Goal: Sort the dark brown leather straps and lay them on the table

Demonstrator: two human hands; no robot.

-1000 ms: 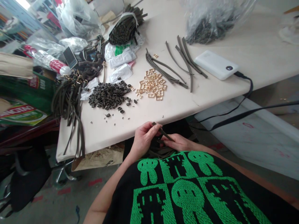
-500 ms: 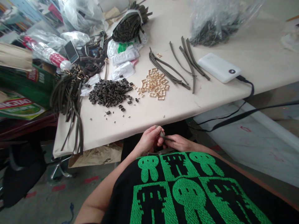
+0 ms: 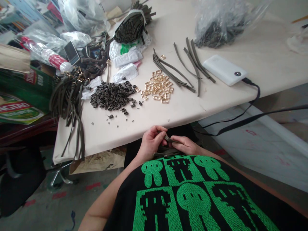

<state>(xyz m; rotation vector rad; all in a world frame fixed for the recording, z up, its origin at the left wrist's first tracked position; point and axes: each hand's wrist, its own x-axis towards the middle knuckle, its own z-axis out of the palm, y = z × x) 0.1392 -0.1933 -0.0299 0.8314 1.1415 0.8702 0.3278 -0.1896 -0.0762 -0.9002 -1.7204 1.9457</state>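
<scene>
Just off the table's front edge, my left hand (image 3: pixel 154 139) pinches the end of a dark olive strap (image 3: pixel 169 140). My right hand (image 3: pixel 186 145) is closed on the same strap a little to the right. More strap lies in my lap below the hands, partly hidden by the fingers and shirt. On the table ahead is a pile of small gold buckles (image 3: pixel 158 86). To its left sits a heap of small dark strap loops (image 3: pixel 112 95). Several loose olive straps (image 3: pixel 172 71) lie behind and right of the buckles.
A white power bank (image 3: pixel 225 70) with a black cable is at the right. Finished-looking straps with gold hardware (image 3: pixel 72 109) hang over the left edge. A tied strap bundle (image 3: pixel 132 25) and a plastic bag (image 3: pixel 218 29) stand farther back. A green carton (image 3: pixel 24 93) is far left.
My left fingers have shifted their grip, the index finger now raised and curled over the strap end. The right hand stays on the strap. The table items lie as before.
</scene>
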